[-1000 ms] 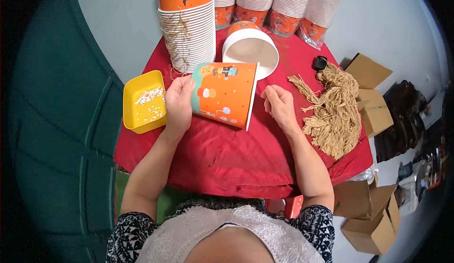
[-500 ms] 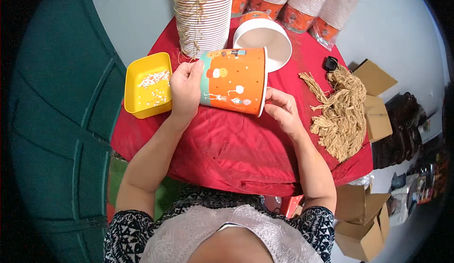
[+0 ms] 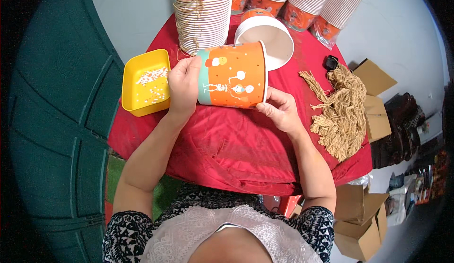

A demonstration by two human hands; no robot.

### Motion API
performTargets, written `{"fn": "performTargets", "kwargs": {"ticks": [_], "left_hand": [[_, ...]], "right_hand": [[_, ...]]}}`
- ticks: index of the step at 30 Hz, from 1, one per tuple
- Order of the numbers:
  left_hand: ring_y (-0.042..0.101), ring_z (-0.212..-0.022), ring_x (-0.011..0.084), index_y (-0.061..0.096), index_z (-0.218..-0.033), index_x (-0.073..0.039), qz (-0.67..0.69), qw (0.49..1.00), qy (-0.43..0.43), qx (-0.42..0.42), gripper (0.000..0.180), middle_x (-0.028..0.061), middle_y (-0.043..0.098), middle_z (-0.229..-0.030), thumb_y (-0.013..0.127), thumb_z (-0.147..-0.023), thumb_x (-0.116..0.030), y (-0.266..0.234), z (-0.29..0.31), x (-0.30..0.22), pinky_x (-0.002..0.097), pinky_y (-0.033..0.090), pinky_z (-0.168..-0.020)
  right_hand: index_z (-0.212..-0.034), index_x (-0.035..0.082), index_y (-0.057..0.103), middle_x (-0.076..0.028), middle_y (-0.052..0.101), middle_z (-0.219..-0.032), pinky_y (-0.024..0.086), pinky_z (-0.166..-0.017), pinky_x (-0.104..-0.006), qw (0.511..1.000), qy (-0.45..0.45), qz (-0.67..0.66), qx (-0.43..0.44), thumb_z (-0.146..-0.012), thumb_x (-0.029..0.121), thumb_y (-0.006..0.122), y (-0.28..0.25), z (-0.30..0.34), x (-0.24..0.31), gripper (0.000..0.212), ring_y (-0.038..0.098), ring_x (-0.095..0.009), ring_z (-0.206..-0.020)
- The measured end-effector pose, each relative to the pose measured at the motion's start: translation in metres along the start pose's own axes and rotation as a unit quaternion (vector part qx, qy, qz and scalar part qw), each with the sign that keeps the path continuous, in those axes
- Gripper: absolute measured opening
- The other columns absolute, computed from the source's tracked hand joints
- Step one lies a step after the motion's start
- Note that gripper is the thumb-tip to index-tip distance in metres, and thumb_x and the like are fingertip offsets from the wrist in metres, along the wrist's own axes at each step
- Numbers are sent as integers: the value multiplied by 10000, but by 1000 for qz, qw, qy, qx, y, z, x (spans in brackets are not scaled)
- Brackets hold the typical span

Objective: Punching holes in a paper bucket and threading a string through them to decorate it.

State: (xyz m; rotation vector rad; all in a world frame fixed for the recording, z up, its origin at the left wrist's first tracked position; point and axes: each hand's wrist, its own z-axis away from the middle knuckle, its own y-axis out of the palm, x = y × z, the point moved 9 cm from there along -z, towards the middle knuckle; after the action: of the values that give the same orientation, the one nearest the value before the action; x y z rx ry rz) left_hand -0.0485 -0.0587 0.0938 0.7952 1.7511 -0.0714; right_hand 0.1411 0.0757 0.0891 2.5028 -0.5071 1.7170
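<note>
Orange paper tub (image 3: pixel 232 76) held on side above red worktop (image 3: pixel 222 145), long axis left-right, rim rightward. Left hand (image 3: pixel 183 84) clasps base end; right hand (image 3: pixel 280 110) grips lower rim, fingers curled. Yellow tray (image 3: pixel 144 81) just left.

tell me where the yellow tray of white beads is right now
In the head view the yellow tray sits on the red tablecloth at the person's left, just beside the left hand holding the orange paper bucket.
</note>
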Motion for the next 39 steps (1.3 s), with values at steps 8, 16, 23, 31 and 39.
{"fn": "performTargets", "kwargs": {"ticks": [8,16,23,31,39], "left_hand": [[569,-809,61,602,-944,35,22,999,-17,30,168,67,655,-986,552,-974,-123,5,4,0,227,478,-727],[551,-1043,167,546,-763,27,-68,993,64,75,215,189,575,-1185,603,-920,-107,5,-1,-1,315,415,-936],[552,-1033,182,527,-701,23,-108,988,100,46,281,189,597,-1116,631,-918,-121,1,-1,-6,320,405,-941],[557,-931,120,588,-768,44,-60,997,48,11,284,117,627,-1019,610,-963,-162,-8,-6,1,274,434,-861],[511,-1064,149,527,-786,2,-88,987,95,90,203,147,543,-1175,612,-933,-109,5,-1,-5,294,394,-952]], "right_hand": [[-952,14,637,1,649,-926,463,-749,-235,996,27,-72,-52,-906,107,694,-10,1,-10,118,564,-73,-820],[-1003,14,623,-34,667,-897,499,-698,-262,976,12,-195,-94,-913,201,706,-19,1,-12,223,607,-109,-763],[-998,13,631,-27,645,-869,484,-748,-279,966,23,-239,-94,-952,302,633,-19,3,-15,293,590,-107,-792],[-943,1,629,21,621,-933,446,-842,-256,998,24,57,1,-889,25,621,-4,-1,-11,59,545,-69,-895],[-929,14,639,37,631,-923,461,-826,-250,998,27,-23,-54,-921,90,672,-10,1,-4,83,549,-66,-879]]}}
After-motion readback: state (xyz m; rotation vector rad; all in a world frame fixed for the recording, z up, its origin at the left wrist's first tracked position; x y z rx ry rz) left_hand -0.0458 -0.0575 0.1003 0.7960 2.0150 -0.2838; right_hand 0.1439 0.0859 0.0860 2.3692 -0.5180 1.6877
